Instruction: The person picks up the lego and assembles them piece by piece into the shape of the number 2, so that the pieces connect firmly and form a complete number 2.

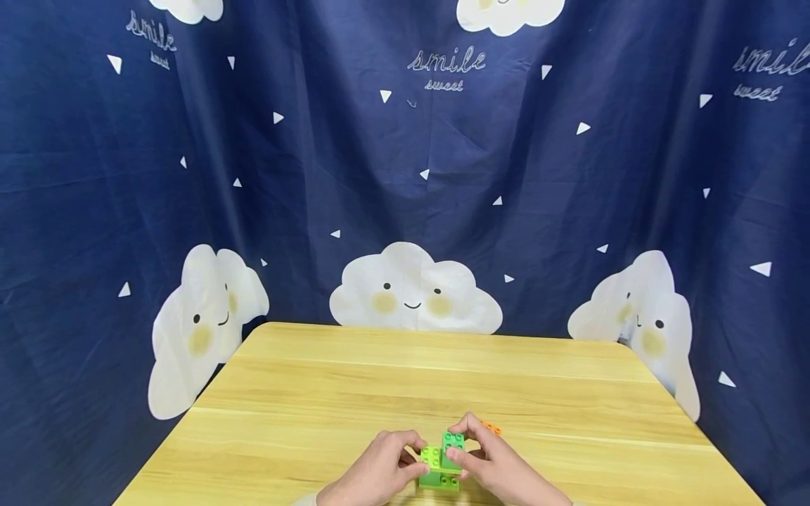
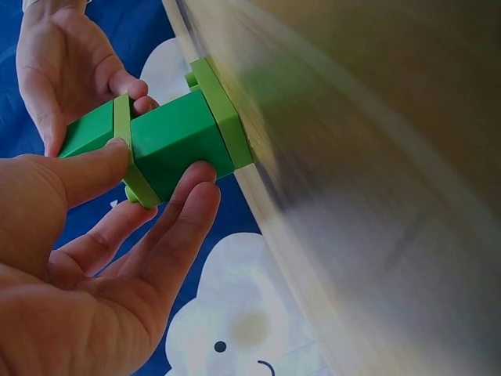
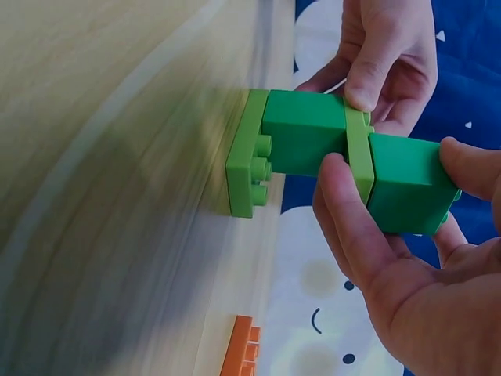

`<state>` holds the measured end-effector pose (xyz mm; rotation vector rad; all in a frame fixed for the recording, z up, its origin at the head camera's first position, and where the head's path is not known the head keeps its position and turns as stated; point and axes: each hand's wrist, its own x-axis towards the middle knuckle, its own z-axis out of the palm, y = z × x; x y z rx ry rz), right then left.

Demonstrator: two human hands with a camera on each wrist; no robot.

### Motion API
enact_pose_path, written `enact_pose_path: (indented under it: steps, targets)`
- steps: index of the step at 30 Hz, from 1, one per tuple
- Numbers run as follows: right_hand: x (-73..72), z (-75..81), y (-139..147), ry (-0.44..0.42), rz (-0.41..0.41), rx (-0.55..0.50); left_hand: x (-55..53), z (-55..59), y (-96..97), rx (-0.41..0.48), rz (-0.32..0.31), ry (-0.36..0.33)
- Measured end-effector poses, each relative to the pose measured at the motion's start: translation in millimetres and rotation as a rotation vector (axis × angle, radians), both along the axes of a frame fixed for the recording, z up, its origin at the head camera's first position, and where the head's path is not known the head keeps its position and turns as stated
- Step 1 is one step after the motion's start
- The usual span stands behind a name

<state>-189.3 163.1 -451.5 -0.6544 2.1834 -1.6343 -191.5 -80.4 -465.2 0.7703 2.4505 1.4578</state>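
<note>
Toy building bricks form a stepped stack in front of me. At its bottom, a light green flat brick (image 3: 241, 168) lies at the tabletop, studs showing on one side. Above it come a dark green brick (image 2: 176, 137), a second light green flat brick (image 3: 358, 149) and, offset to the right, an upper dark green brick (image 1: 452, 458). My left hand (image 1: 380, 467) holds the stack, thumb on the upper flat brick and fingertips against the lower dark green brick. My right hand (image 1: 503, 471) grips the upper dark green brick, with fingers reaching under the flat brick's overhang.
An orange studded brick (image 1: 491, 427) lies on the wooden table (image 1: 316, 393) just beyond my right hand. Behind the table hangs a dark blue curtain (image 1: 354, 176) with clouds and triangles.
</note>
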Motion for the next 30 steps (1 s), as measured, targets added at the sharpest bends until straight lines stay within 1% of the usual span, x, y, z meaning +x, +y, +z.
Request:
enact_pose_path:
  steps: [5,9,14,21,27,30]
  targets:
    - [0.2,0.8,-0.1,-0.012,0.000,-0.011,-0.4,-0.7,0.2,0.003,-0.002,-0.006]
    - [-0.7,1.0,0.6,-0.011,0.001,-0.028,-0.9,-1.1,0.5,0.011,-0.003,-0.014]
    - [-2.8,0.1,0.9,0.003,0.001,-0.022,-1.3,-1.1,0.5,0.011,-0.001,-0.022]
    - [-2.7,-1.4,1.7,0.000,0.004,-0.033,-1.4,-1.2,-0.3,0.012,-0.006,-0.015]
    - [-4.5,-0.4,4.5,0.012,0.034,0.000,-1.9,-1.7,-1.0,0.008,-0.012,-0.006]
    - [-4.2,-0.4,4.8,-0.001,0.036,0.006,-2.2,-1.5,-0.9,0.007,-0.014,-0.006]
